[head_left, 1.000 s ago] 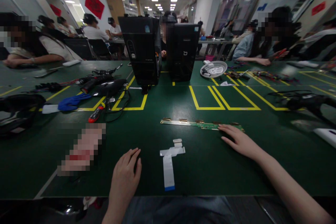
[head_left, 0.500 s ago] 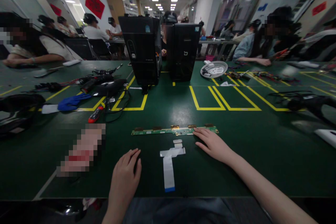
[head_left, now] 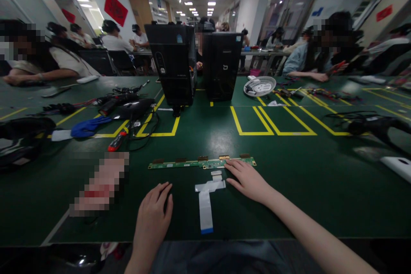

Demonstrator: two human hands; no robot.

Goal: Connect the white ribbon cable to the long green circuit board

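Observation:
A long, narrow green circuit board (head_left: 186, 165) lies crosswise on the dark green table, with brown and gold tabs along its far edge. On the right part of this board rest the fingertips of my right hand (head_left: 247, 180), its fingers stretched out and the thumb apart. A white flat ribbon cable (head_left: 206, 209), folded near its top and blue at its near end, lies between my hands, just below the board. My left hand (head_left: 154, 209) lies on the table to the left of the cable, fingers loosely extended, touching neither cable nor board.
Two black computer towers (head_left: 171, 64) stand at the back centre. Leftward lie a red-and-black screwdriver (head_left: 117, 141), a blue glove (head_left: 88, 126) and tangled black cables. A white basket (head_left: 259, 86) sits at the back right. Yellow tape marks the tabletop. Several people sit at tables beyond.
The circuit board has slid to the left along with my right hand. My left hand and the ribbon cable have stayed about where they were.

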